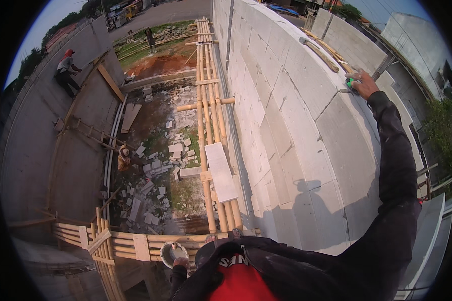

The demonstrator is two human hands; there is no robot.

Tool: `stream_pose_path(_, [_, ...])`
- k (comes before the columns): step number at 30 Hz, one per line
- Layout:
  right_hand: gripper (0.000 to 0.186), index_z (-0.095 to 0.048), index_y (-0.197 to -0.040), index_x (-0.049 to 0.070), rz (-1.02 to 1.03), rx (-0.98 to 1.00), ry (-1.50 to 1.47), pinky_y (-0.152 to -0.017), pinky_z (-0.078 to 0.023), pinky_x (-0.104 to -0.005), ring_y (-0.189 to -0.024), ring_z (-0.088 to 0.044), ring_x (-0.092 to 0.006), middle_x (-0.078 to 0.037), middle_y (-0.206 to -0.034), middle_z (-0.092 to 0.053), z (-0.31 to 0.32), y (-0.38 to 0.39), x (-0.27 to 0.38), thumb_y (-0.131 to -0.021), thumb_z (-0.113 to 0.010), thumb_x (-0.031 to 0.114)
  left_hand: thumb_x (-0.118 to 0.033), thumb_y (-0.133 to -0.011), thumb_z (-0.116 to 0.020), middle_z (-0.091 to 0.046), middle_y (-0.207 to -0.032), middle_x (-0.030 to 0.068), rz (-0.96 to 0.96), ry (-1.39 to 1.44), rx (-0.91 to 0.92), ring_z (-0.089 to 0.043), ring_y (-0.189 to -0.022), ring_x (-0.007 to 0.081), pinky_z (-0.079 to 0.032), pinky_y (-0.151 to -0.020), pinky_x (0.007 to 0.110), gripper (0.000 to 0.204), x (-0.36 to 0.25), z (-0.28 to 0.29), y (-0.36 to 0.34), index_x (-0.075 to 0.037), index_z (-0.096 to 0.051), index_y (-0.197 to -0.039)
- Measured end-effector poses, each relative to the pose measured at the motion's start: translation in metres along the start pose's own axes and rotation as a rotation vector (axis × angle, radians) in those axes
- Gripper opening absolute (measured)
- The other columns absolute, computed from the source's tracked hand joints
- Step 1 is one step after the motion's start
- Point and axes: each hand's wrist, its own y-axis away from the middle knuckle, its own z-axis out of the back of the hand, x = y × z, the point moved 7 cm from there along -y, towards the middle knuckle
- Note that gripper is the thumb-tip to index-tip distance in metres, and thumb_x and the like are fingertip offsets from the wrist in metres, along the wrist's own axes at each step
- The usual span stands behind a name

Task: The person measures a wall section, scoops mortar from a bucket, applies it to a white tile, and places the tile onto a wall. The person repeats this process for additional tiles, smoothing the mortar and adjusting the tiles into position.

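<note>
At the left, the bucket (168, 255) hangs or rests by the near bamboo rail (124, 242); which of the two cannot be told. The left hand (181, 262) appears curled around its right rim. Best to hold that rim level, so what is inside stays put, and to grip firmly, since one rim hold tips easily.

Just right of it, the feet (236, 233) stand at the near end of the bamboo walkway (209, 90); weight is best spread across several poles. A pale block (221, 173) lies lengthwise on the walkway ahead, so stepping forward calls for care.

Farther right rises the block wall (286, 100). Along its top edge lies a wooden-handled tool (320, 54), just beyond the right hand (365, 84). That hand is closed on a small green object (350, 83), above the wall's top edge; its full shape is hidden. The arm is stretched far sideways, so light, short strokes near the body would give steadier control.
</note>
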Motion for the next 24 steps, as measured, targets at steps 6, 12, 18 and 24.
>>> stream_pose_path(6, [0.044,-0.070,-0.121,0.015,-0.016,0.041,0.114,-0.108,-0.038,-0.0398,-0.125,-0.048,-0.0393,-0.018,-0.145,-0.044,-0.006,0.013,0.008,-0.080,-0.057,0.018,-0.021,-0.079,-0.064,-0.070,-0.091,0.0078,0.090,0.092,0.049,-0.068,-0.092,0.0275,-0.054,-0.078,0.044,0.011,0.005,-0.005,-0.008,-0.017,-0.070,-0.086])
stream_pose_path(12, [0.040,-0.071,-0.121,0.027,-0.116,0.034,0.335,-0.107,-0.035,-0.0592,-0.134,-0.041,-0.0358,-0.013,-0.149,-0.037,-0.007,0.033,0.026,-0.084,-0.055,0.020,-0.022,-0.079,-0.065,-0.070,-0.090,0.0076,0.112,0.088,0.053,-0.068,-0.091,0.0268,-0.055,-0.076,0.043,0.010,0.014,0.006,-0.009,-0.016,-0.070,-0.085])
stream_pose_path(18, [0.041,-0.067,-0.126,0.031,-0.178,0.106,0.348,-0.105,-0.024,-0.0760,-0.144,-0.025,-0.0410,-0.011,-0.158,-0.025,-0.020,0.030,0.013,-0.089,-0.051,0.024,-0.023,-0.079,-0.066,-0.070,-0.088,0.0074,0.117,0.094,0.069,-0.069,-0.089,0.0261,-0.055,-0.075,0.043,0.011,0.014,0.007,-0.010,-0.015,-0.070,-0.085])
stream_pose_path(24, [0.040,-0.065,-0.129,0.027,-0.175,0.147,0.315,-0.105,-0.023,-0.0760,-0.145,-0.024,-0.0417,-0.012,-0.157,-0.025,-0.020,0.031,0.014,-0.091,-0.050,0.026,-0.024,-0.079,-0.066,-0.070,-0.086,0.0072,0.140,0.112,0.074,-0.069,-0.088,0.0254,-0.055,-0.073,0.042,0.011,0.011,0.008,-0.012,-0.014,-0.070,-0.084])
